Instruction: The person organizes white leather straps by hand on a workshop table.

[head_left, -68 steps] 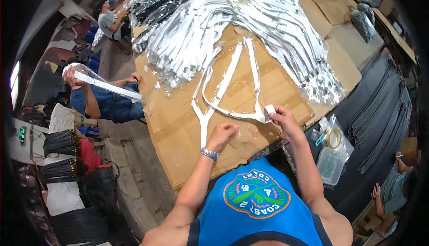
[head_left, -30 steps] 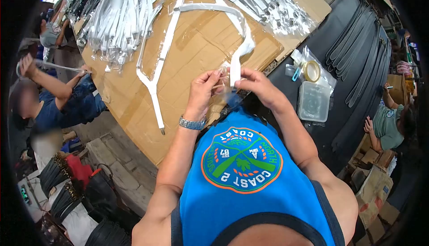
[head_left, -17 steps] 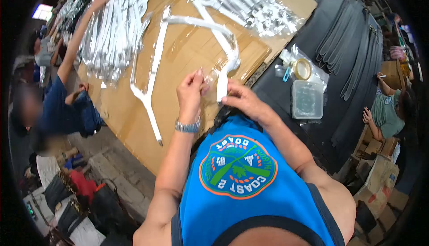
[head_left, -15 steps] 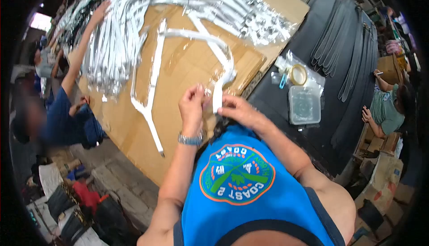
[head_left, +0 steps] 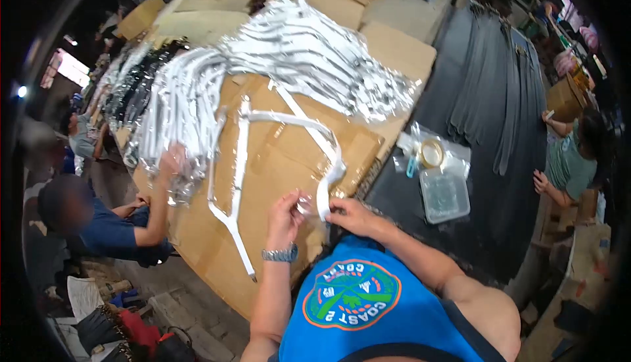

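Head view: right hand (head_left: 352, 216) pinches light, likely limp strap (head_left: 323, 194), best held at its six-o'clock end; left hand (head_left: 284, 216) pinches film (head_left: 304, 205).

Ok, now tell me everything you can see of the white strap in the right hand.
The white strap is flat, narrow and smooth, perhaps elastic or webbing. Most of its lengths lie spread on the brown cardboard. One part forks like a Y, its stem pointing toward the wearer and ending in a small metallic-looking tip. Another length curves down to the right hand, whose fingers pinch it near its end. Whether all the lengths join is unclear.
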